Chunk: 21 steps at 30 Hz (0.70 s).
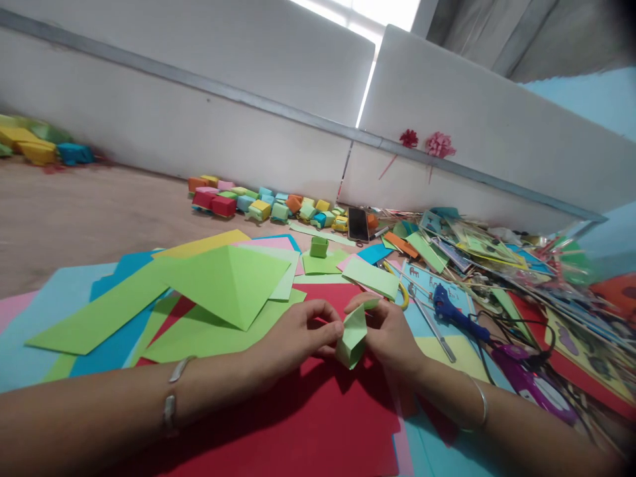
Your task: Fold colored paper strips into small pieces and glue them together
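Between my two hands is a small, partly folded piece of light green paper (352, 339), box-like with an opening and creased flaps. My left hand (303, 328) pinches its left side with thumb and fingers. On its other side, my right hand (390, 334) grips the paper near the top flap, its fingertips partly hidden behind it. Both hands are just above a red paper sheet (298, 411). Beyond them a small green folded paper box (318, 247) stands on a green sheet, and a light green folded strip (370, 278) lies close to my right hand.
Large green sheets (228, 281) and other coloured paper spread to the left. At right are a blue glue gun (460, 315), a metal-bladed tool (437, 331), yellow-handled scissors (405, 295) and a purple device (534, 384) with cables. Several small coloured paper boxes (223, 205) and a phone (358, 224) lie by the wall.
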### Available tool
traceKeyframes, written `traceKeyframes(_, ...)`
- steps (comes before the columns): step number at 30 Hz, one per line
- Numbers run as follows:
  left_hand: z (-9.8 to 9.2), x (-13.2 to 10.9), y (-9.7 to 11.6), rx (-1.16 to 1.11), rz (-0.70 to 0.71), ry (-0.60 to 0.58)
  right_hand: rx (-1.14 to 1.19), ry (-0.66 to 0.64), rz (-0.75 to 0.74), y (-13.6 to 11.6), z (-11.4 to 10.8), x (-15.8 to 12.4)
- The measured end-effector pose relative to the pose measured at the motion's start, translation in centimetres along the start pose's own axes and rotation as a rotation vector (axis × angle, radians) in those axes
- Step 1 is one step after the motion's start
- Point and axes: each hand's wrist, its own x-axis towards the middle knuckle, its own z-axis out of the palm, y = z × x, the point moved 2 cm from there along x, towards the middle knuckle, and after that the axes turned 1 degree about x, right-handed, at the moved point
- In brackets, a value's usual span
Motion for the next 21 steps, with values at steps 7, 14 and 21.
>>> traceKeyframes(7, -0.5, 0.3, -0.1, 0.25, 0.024, 0.036, -0.086, -0.115, -0.028, -0.1, 0.4, -0.5)
traceKeyframes(14, -0.6, 0.3, 0.3, 0.34, 0.105, 0.08, -0.287, -0.242, -0.116, -0.8, -0.1, -0.2)
traceKeyframes(21, -0.5, 0.1, 1.0, 0.625, 0.262, 0.205, -0.284, -0.197, -0.181, -1.3, -0.2, 0.0)
